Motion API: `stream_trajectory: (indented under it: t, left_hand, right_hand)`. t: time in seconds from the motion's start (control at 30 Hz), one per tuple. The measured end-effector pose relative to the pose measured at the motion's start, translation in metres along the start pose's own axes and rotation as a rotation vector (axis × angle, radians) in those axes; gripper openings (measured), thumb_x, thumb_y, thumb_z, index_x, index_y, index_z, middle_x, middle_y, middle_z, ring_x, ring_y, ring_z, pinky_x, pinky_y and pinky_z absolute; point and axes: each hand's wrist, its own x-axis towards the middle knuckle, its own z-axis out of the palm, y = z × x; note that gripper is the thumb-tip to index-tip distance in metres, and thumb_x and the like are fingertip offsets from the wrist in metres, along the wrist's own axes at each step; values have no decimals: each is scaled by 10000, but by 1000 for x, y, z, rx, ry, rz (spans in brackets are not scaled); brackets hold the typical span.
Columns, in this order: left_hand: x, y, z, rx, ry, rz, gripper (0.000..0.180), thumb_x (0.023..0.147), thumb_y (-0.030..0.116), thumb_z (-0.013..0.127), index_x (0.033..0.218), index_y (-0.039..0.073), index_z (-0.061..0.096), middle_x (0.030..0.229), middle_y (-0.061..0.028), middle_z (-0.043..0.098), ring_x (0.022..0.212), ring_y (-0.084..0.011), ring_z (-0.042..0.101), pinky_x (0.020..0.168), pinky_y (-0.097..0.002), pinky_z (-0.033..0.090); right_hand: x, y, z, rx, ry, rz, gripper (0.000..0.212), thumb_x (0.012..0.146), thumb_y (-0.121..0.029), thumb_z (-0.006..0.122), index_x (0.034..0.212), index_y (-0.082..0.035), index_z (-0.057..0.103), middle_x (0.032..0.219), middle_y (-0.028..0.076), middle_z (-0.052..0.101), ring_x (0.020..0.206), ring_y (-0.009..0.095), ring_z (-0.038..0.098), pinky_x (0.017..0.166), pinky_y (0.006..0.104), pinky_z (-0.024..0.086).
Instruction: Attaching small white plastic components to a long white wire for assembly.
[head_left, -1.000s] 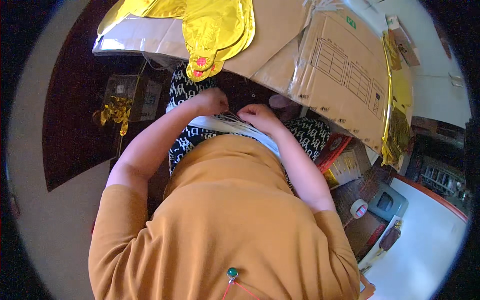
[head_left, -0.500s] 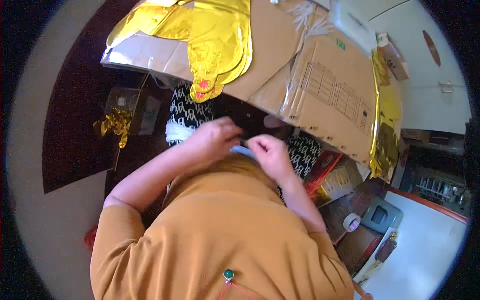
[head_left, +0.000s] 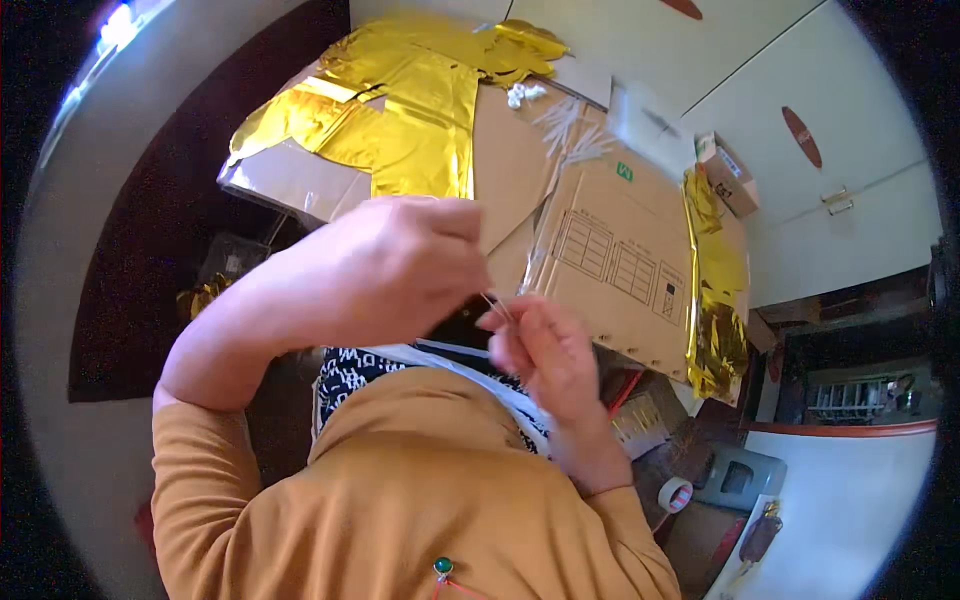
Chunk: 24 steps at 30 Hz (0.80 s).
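Observation:
My left hand [head_left: 415,255] is raised in front of the cardboard's near edge, its fingers closed. Close by on the right, my right hand [head_left: 545,350] is pinched with thumb against fingers. A thin pale strand [head_left: 497,305] spans the small gap between the two hands, and its ends disappear into the fingers. Beyond the left hand, flat shiny gold foil pieces [head_left: 425,125] lie over the flattened cardboard box [head_left: 640,215]. Black-and-white patterned trousers [head_left: 350,375] cover my lap beneath the hands, with a white band across them.
Loose thin white strips [head_left: 575,130] and a small white clump [head_left: 525,94] lie on the cardboard. More gold foil [head_left: 718,290] hangs along its right edge, by a small carton [head_left: 725,175]. A tape roll [head_left: 675,494] lies low on the right, beside a grey-green plastic object [head_left: 740,475].
Both hands have risen from my waist, the left more than the right. The view has tilted up, showing more foil on the cardboard. A thin strand now shows between the hands.

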Motion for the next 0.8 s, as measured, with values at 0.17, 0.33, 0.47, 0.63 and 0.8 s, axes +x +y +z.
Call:
stream_trajectory:
  t: [0.17,0.33,0.47,0.63,0.8]
  left_hand:
    - [-29,-23,37,-865,-375,-45,145,869,88,584,850,-35,659,826,-137,637,773,-217,591,706,-350,456]
    - [-4,-19,38,-531,631,-116,124,869,40,554,954,11,640,783,-29,545,685,-126,495,617,-263,407]
    - [-27,-50,78,-235,180,133,159,750,-21,627,899,35,640,839,-107,576,772,-251,562,669,-325,455]
    - [-24,-5,33,-1114,343,66,91,838,39,604,830,4,688,811,-96,606,771,-210,571,679,-321,451]
    - [-22,-43,59,-188,98,191,86,769,-13,634,849,19,624,829,-110,587,731,-246,562,648,-326,455]
  right_hand:
    - [9,-38,-13,-652,-82,-418,71,853,-89,607,819,-33,582,640,81,475,553,200,493,514,300,395]
    - [15,-15,5,-851,-381,-600,80,787,-30,603,829,-16,536,687,118,493,580,272,531,533,366,449]
    - [13,-67,-2,-1025,-151,-732,65,770,-44,600,795,-60,543,680,107,499,598,269,557,524,356,453]
    - [33,-26,-16,-775,-156,-429,45,806,-74,578,781,-47,551,673,132,530,635,296,577,557,360,463]
    - [30,-55,-13,-557,-167,-654,71,850,-97,565,805,-43,573,687,132,544,637,268,586,575,343,473]
